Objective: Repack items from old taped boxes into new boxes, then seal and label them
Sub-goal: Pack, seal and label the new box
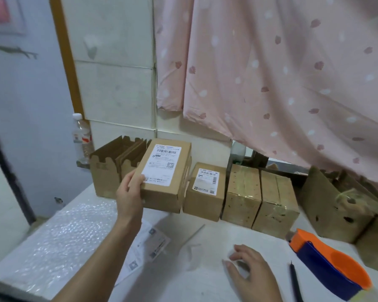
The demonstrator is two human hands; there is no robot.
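At the far left a sheet of clear bubble wrap [52,243] is spread over the white table top [216,236], and behind it an open brown cardboard carton [105,173] is seen packed with flattened card. Next, the left hand [129,192] is clamped on the near left corner of a sealed, white-labelled brown cardboard box [168,177], thumb laid on top at the label's edge, fingers hidden beneath. The box is held in the back row, between the carton and a smaller labelled brown box [205,192], tilted up at its far end, long axis running away from the body. Whether its near edge touches the table cannot be told. A loose sheet of printed labels [148,247] is left lying under the forearm. Further right, two old brown boxes wrapped in glossy tape [258,197] are stood side by side, touching. The right hand [249,267] is spread loosely just over the table, nothing pinched. Those taped boxes are placed straight ahead of it, so it is judged the nearer hand for the next one. Beside it a black pen [295,280] and an orange and blue tape dispenser [330,262] are parked.
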